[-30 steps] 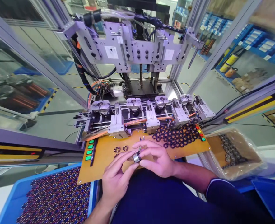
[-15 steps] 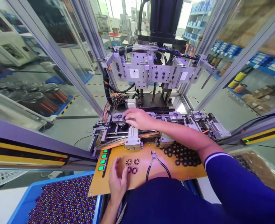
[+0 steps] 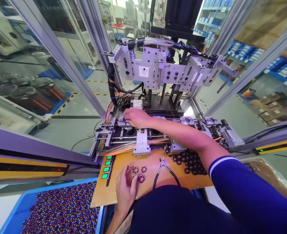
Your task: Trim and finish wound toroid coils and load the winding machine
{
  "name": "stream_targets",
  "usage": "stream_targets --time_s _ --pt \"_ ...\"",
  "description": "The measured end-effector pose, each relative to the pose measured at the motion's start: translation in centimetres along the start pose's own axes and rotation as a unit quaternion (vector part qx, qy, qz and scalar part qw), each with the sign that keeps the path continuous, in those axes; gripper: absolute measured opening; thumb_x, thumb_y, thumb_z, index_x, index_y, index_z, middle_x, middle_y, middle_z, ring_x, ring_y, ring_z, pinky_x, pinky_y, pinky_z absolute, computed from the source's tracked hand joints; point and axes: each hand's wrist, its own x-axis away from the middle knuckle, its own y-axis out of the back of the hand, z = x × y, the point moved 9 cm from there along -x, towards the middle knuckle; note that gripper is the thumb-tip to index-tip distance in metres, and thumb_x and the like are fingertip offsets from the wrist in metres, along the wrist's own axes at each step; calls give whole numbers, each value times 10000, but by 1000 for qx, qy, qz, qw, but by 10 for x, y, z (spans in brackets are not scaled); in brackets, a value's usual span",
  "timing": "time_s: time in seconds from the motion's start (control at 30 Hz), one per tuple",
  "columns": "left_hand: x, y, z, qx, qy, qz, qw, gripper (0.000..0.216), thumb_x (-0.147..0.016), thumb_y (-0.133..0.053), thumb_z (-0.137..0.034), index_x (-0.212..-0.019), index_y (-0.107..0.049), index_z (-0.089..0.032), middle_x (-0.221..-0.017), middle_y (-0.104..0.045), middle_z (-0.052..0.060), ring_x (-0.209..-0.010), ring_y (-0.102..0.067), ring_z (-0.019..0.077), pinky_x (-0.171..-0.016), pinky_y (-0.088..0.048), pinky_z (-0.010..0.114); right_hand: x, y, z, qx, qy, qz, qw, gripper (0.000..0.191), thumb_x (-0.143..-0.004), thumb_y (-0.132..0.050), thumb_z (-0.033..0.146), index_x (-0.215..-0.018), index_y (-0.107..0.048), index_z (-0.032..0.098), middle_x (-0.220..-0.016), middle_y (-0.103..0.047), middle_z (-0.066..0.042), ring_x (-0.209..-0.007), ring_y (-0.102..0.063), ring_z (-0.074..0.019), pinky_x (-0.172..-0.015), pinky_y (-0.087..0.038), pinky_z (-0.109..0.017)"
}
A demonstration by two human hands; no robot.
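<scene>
My right hand [image 3: 136, 117] reaches across to the leftmost metal fixture [image 3: 123, 123] of the machine. Its fingers are pinched together on top of that fixture; whatever they grip is hidden. My left hand [image 3: 126, 188] rests on the yellow board with fingers curved and thumb held apart. Beside its fingertips lie three small copper-wound rings: one upper left [image 3: 135, 170], one upper right [image 3: 143, 169] and one lower [image 3: 141, 179] near the thumb. To their right, wire cutters [image 3: 162, 164] with dark handles lie with jaws pointing away from me.
Many black rings [image 3: 191, 161] cover the board's right side. Green buttons [image 3: 106, 169] line its left edge. A blue bin [image 3: 33, 191] full of wound rings stands lower left. Above the fixtures hangs a metal tooling plate [image 3: 153, 70]. Frame posts [image 3: 58, 61] flank the machine.
My right hand has shifted slightly left and up over the fixture. My left hand has moved right toward the wound rings, and the lower-left ring is now out of sight behind it.
</scene>
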Motion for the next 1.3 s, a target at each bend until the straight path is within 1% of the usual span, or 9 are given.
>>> stream_targets --time_s 0.27,0.53,0.73,0.83,0.93,1.03,1.13,1.2,1.3 --pt "0 2 -4 -2 -3 -8 1000 525 -930 -551 -462 -1373 -504 -184 -1171 -725 138 -1142 -661 310 -994 -493 497 -7 -3 6 65 -30 27 997 183 -898 -459 25 -882 -628 92 -1093 -613 -133 -949 -550 -215 -769 -463 -321" --pt "-2 4 -6 -6 -10 -14 1000 525 -932 -552 -454 -1370 -507 -167 -1165 -731 146 -1136 -664 307 -980 -505 489 22 -1 17 91 11 39 995 257 -897 -485 42 -1088 -649 92 -1307 -598 -163 -1247 -487 -301 -944 -478 -443" --pt "-3 4 -17 -35 -44 -17 998 494 -938 -546 -449 -1344 -531 -168 -1100 -757 128 -1061 -706 290 -940 -537 464 28 -2 23 89 3 41 995 328 -878 -501 14 -1166 -642 87 -1421 -562 -171 -1311 -501 -330 -988 -512 -528" --pt "-10 20 -30 -57 -75 -37 995 469 -967 -492 -435 -1353 -521 -170 -1080 -758 120 -1030 -718 264 -922 -549 431 33 10 24 82 -14 20 996 419 -850 -520 -13 -1239 -623 103 -1460 -546 -143 -1325 -524 -310 -1020 -527 -494" --pt "-40 54 -53 -95 -108 -75 987 473 -996 -416 -416 -1381 -505 -157 -1168 -714 168 -1144 -666 280 -993 -503 455 47 40 25 80 -43 -41 995 571 -852 -465 -44 -1409 -495 74 -1579 -396 -151 -1456 -397 -262 -1163 -432 -431" --pt "-100 76 -87 -141 -154 -62 976 511 -998 -401 -404 -1426 -487 -138 -1375 -610 219 -1365 -506 323 -1112 -385 511 79 91 39 62 -58 -206 975 567 -897 -343 -29 -1457 -415 12 -1605 -335 -175 -1508 -309 -208 -1257 -305 -395" --pt "-163 62 -118 -186 -215 18 959 536 -975 -438 -415 -1431 -514 -142 -1478 -559 181 -1468 -380 334 -1165 -311 523 135 134 70 25 -14 -382 924 495 -941 -304 28 -1400 -486 37 -1516 -476 -173 -1461 -399 -181 -1232 -367 -394" --pt "-190 46 -129 -212 -238 59 946 509 -957 -452 -404 -1369 -581 -135 -1474 -570 171 -1469 -376 356 -1168 -291 550 177 144 91 21 17 -430 903 464 -954 -333 44 -1385 -504 60 -1470 -526 -186 -1437 -438 -183 -1195 -426 -407" --pt "-205 25 -133 -247 -250 95 931 502 -964 -418 -418 -1288 -640 -106 -1400 -629 192 -1437 -417 390 -1154 -282 596 245 136 108 33 25 -442 896 456 -928 -436 25 -1375 -519 58 -1416 -565 -225 -1406 -482 -227 -1153 -475 -447"
